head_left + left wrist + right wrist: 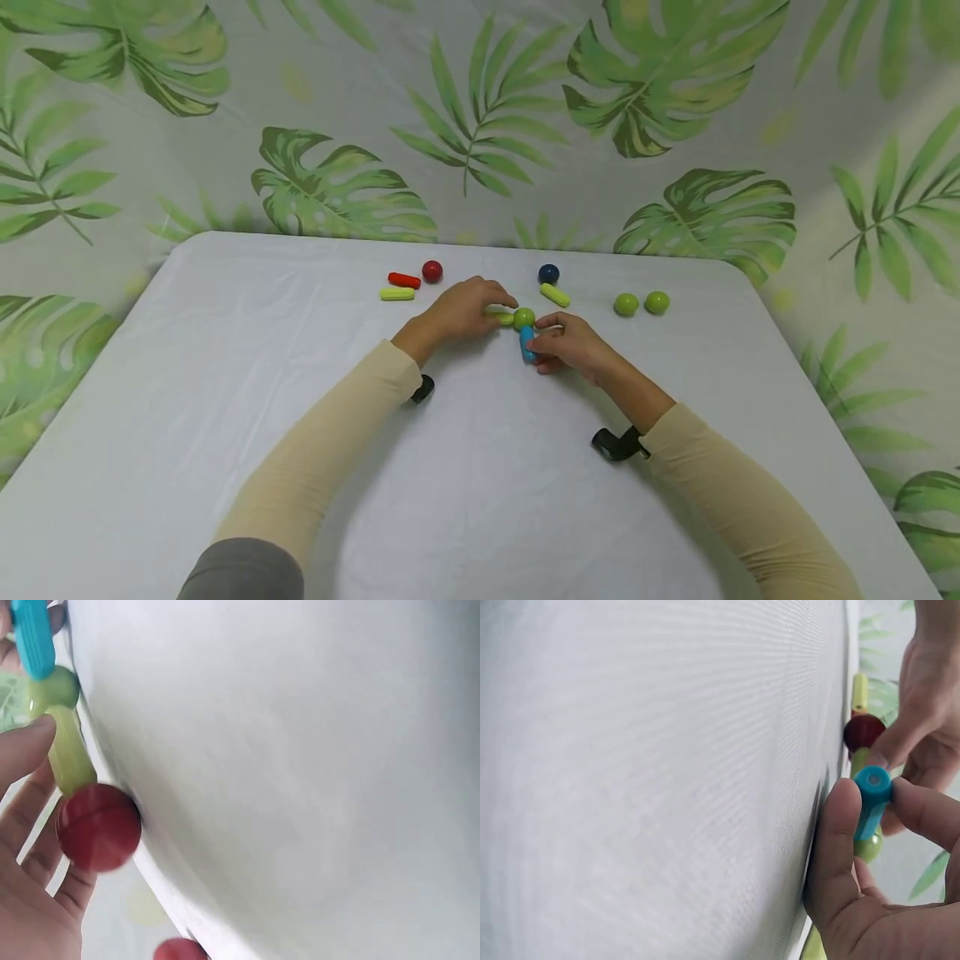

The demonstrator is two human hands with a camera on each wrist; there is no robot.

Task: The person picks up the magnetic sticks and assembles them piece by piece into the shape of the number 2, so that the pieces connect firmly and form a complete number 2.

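Observation:
My left hand grips a yellow-green ribbed rod, its thumb lying along one side. One end of this rod meets a red ball, which the hand hides in the head view. At the other end a light green ball touches it. My right hand pinches a blue rod between thumb and finger. The blue rod's far end is against the green ball, and its near end points towards me.
Behind on the white table lie a red ball, a red rod and a yellow-green rod. Right of them are a dark blue ball, another yellow-green rod and two green balls. A leaf-patterned cloth hangs behind.

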